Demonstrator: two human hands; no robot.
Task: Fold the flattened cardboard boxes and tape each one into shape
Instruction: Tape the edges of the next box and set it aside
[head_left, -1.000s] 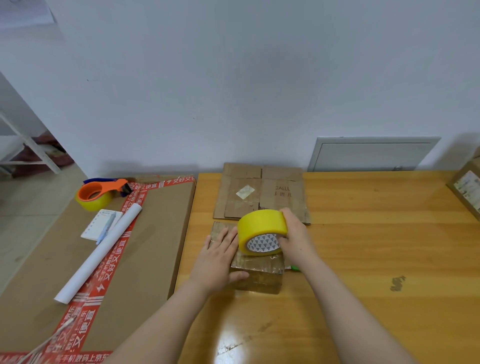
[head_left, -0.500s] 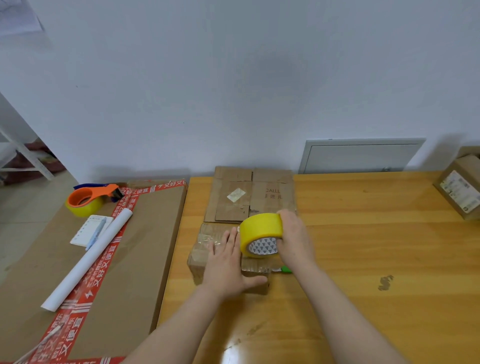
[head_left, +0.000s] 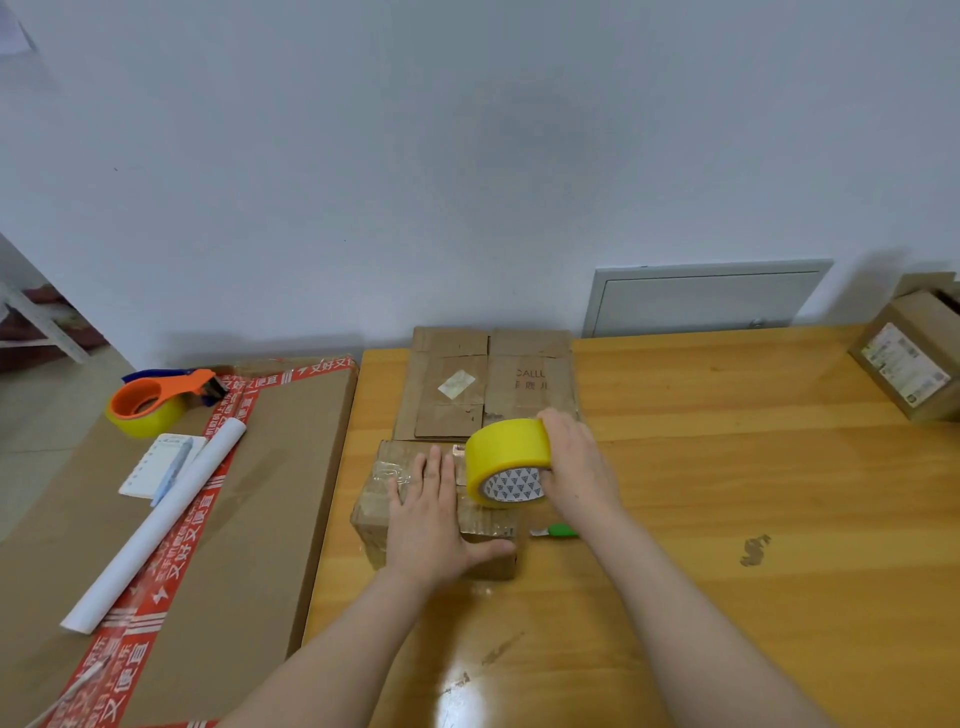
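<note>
A small folded cardboard box (head_left: 382, 512) with clear tape on it stands on the wooden table (head_left: 727, 519). My left hand (head_left: 431, 519) lies flat on its top, fingers straight and thumb at the near right edge. My right hand (head_left: 576, 467) grips a yellow tape roll (head_left: 506, 460) held on edge over the box's right side. Behind the box lies a pile of flattened cardboard boxes (head_left: 488, 384) against the wall.
A green-handled cutter (head_left: 558, 531) lies just right of the box. A labelled carton (head_left: 909, 358) sits at the far right. On the big cardboard sheet (head_left: 260, 519) to the left are an orange tape dispenser (head_left: 156, 400), a notepad with pen (head_left: 161, 462) and a white paper roll (head_left: 156, 525).
The view has shifted, so everything sits further left and lower in frame. Both hands keep their hold on the box and the roll; the roll has edged slightly toward the box's far right.
</note>
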